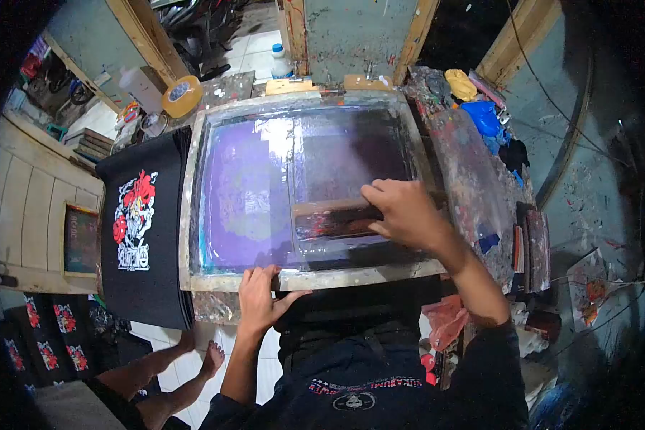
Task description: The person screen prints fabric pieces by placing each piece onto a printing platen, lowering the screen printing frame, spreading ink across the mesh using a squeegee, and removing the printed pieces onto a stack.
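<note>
A framed printing screen [188,215] with purple mesh lies on the bench in front of me. My right hand [403,215] is closed round the right part of a wooden squeegee [330,219], which rests across the right half of the mesh. At the near edge of the frame, left of its middle, my left hand [261,297] touches the rim, thumb stretched to the right and fingers partly curled at the edge. Left of the screen lies a stack of black fabric [165,244], its top piece bearing a red and white print [134,222].
A roll of tape [182,97] and a bottle [140,89] stand behind the stack. Blue [484,118] and yellow [461,85] items lie at the back right. Another person's bare legs [172,373] show at the lower left, near more printed black fabric [50,337].
</note>
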The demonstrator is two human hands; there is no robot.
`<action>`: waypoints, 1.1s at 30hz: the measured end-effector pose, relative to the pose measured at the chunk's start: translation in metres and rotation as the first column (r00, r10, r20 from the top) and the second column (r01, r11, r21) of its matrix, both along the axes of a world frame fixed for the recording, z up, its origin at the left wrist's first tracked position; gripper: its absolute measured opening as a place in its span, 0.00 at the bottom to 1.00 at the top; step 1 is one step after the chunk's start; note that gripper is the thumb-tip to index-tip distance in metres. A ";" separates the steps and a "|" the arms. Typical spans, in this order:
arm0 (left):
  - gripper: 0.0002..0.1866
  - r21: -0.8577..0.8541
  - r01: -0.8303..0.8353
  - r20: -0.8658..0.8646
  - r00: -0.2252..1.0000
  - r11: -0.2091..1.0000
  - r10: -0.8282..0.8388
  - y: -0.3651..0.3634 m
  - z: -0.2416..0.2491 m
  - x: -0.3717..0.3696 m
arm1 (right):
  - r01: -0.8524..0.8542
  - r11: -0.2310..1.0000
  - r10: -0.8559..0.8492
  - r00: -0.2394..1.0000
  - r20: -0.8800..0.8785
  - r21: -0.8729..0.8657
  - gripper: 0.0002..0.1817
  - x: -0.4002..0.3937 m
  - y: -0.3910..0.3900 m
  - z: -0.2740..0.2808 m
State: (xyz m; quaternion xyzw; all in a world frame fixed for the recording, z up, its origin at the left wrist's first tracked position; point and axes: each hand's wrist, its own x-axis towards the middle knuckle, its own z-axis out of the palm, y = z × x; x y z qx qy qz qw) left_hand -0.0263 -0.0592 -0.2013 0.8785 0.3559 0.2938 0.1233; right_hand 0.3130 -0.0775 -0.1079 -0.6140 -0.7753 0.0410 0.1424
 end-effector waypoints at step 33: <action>0.35 0.059 0.082 0.021 0.996 0.995 -0.083 0.009 -0.024 -0.006 | -0.029 0.935 -0.036 0.983 0.177 0.355 0.30 0.093 0.212 -0.061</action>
